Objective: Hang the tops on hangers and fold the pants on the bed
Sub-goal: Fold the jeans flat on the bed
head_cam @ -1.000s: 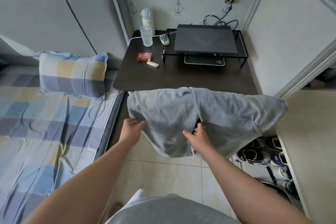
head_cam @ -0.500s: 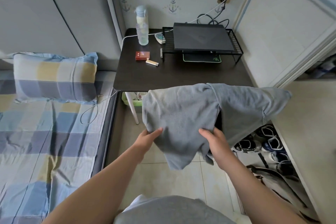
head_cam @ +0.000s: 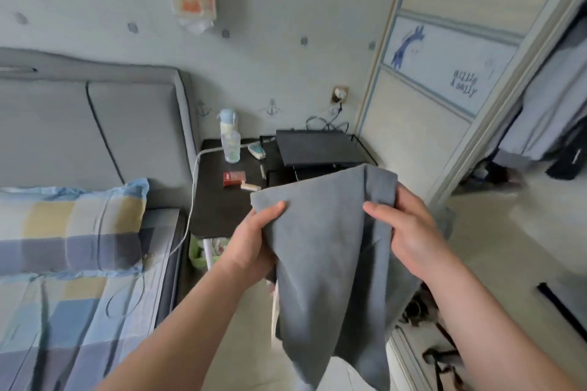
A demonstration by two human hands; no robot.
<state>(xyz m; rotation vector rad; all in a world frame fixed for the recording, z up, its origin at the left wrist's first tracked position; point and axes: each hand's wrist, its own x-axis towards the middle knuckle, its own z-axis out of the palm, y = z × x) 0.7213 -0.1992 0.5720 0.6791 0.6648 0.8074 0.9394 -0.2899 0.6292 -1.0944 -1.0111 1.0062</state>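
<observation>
One garment, lifted higher and bunched narrower than a second ago, hangs gripped by left hand and right hand.

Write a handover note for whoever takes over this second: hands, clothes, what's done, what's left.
Left hand: grips the grey garment at its upper left edge.
Right hand: grips its upper right edge.
The garment hangs in the air between the hands, in front of the dark side table and beside the bed.
Done: nothing visibly finished; no hanger and no folded pants in view.
Left: tell whether it is a top or pants, then hang it or fold it on the bed.
</observation>
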